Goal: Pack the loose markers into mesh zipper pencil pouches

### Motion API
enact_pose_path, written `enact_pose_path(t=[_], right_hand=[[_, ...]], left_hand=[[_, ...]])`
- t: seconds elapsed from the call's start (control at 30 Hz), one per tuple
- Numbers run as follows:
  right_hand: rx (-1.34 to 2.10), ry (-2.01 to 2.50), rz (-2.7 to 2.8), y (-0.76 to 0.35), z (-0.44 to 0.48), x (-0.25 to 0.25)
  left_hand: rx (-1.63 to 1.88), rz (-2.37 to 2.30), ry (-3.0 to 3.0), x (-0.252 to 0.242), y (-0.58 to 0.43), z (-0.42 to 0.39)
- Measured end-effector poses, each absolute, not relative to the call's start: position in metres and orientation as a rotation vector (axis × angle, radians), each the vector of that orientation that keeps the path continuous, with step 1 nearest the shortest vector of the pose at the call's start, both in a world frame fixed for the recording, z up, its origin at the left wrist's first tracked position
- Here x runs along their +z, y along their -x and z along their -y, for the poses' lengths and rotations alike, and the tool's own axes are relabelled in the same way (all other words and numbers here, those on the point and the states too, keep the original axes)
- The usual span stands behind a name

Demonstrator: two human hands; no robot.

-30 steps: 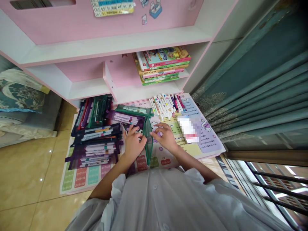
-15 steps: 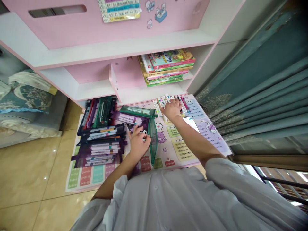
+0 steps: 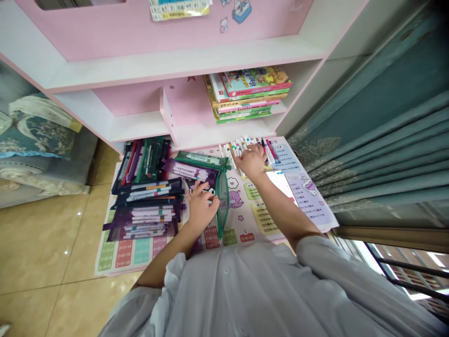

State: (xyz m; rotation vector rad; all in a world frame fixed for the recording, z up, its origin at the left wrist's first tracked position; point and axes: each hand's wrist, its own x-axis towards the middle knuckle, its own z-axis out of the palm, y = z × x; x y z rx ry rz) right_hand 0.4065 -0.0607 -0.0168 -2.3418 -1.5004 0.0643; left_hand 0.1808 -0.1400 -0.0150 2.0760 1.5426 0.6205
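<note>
My left hand [image 3: 203,206] pinches the edge of a green mesh zip pouch [image 3: 222,201] between thumb and forefinger, the other fingers spread. That pouch looks flat, with no pens visible in it. My right hand [image 3: 251,163] lies over a row of loose markers [image 3: 235,149] at the back of the desk mat, fingers apart and touching them; its fingertips are partly hidden. Beyond my left hand are a purple mesh pouch [image 3: 191,171] and another green pouch [image 3: 201,159], both with markers inside. A phone [image 3: 282,185] lies beside my right forearm.
Filled mesh pouches [image 3: 143,215] are piled on the left of the printed mat [image 3: 245,220]. Stacked books [image 3: 250,93] stand in the white and pink shelf [image 3: 196,56] behind. A teal curtain [image 3: 393,159] hangs on the right.
The camera view has shifted slightly, and more of the phone shows. Some loose markers on the left of the row have spread a little. My left hand still pinches the green pouch.
</note>
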Motion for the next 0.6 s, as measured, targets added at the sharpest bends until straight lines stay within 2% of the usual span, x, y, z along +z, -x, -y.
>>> enact_pose_path(t=[0.27, 0.6], right_hand=[[0.138, 1.770, 1.581, -0.354, 0.160, -0.002], [0.162, 1.975, 1.728, -0.318, 0.192, -0.019]], left_hand=[[0.654, -1.534, -2.093, -0.019, -0.180, 0.139], [0.669, -1.531, -2.121, -0.020, -0.182, 0.140]])
